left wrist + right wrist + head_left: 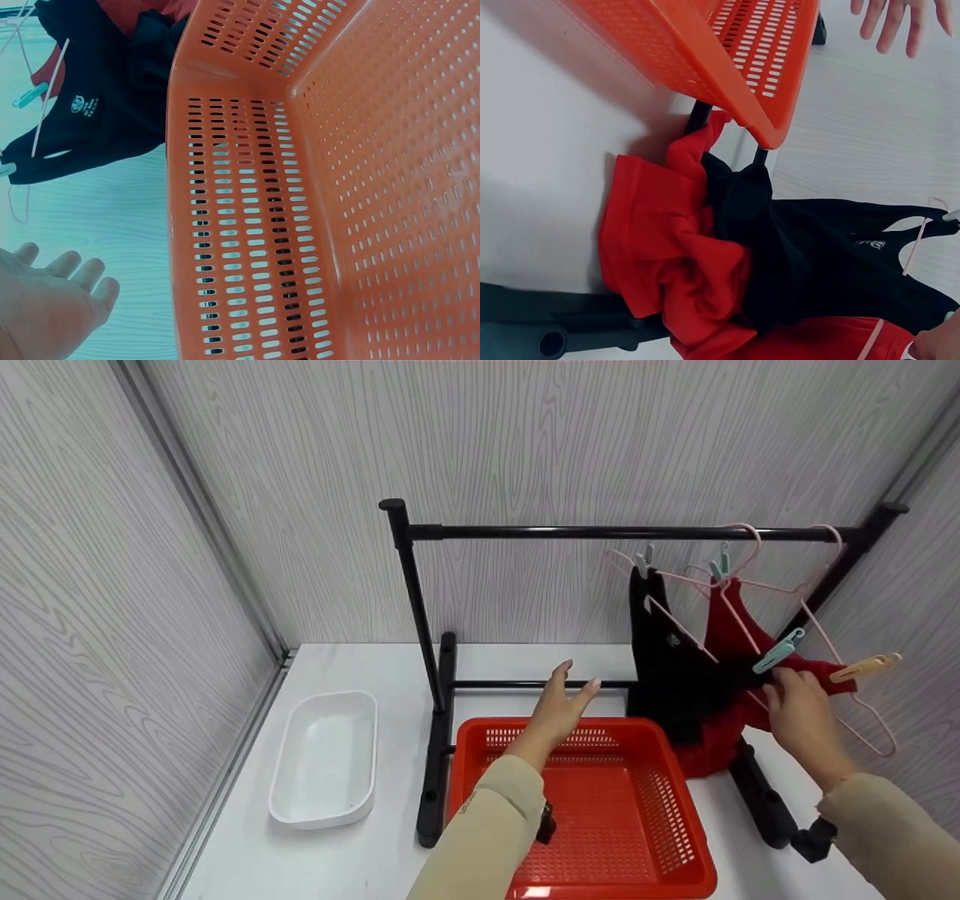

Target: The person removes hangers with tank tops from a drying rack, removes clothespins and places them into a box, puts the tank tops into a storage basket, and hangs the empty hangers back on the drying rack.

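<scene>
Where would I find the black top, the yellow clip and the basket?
Black top (116, 105): left wrist view, on its front.
Yellow clip (865, 668): head view, on the middle of its body.
Basket (600, 810): head view, on its bare floor.

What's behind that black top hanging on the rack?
Behind the black top, a red garment shows to its right and below; the part between is covered. The low black bar also runs out of sight there. Whether anything else is behind, I can't see.
</scene>
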`<state>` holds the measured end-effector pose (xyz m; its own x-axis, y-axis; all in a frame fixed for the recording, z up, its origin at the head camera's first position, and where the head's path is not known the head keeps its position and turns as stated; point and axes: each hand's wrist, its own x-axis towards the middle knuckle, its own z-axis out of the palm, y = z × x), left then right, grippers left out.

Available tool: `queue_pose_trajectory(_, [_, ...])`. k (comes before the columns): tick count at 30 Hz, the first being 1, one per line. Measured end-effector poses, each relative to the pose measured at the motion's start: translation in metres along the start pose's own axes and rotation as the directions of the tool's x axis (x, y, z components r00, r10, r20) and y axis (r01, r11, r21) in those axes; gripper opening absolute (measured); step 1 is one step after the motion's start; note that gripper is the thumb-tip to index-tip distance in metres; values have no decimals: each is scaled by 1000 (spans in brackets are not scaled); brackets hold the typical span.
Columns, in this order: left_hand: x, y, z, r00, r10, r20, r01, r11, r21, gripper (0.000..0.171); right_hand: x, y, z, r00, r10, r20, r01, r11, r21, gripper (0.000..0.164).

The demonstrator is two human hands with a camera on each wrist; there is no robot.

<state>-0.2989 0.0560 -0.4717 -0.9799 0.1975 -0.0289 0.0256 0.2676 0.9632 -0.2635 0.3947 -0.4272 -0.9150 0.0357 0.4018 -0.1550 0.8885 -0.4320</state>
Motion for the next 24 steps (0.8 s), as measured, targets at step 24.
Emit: queue_pose_trajectory(24, [4, -6, 9, 996, 83, -27, -84, 996, -24, 101, -2, -9, -4, 989, 46, -138, -34, 996, 86, 30])
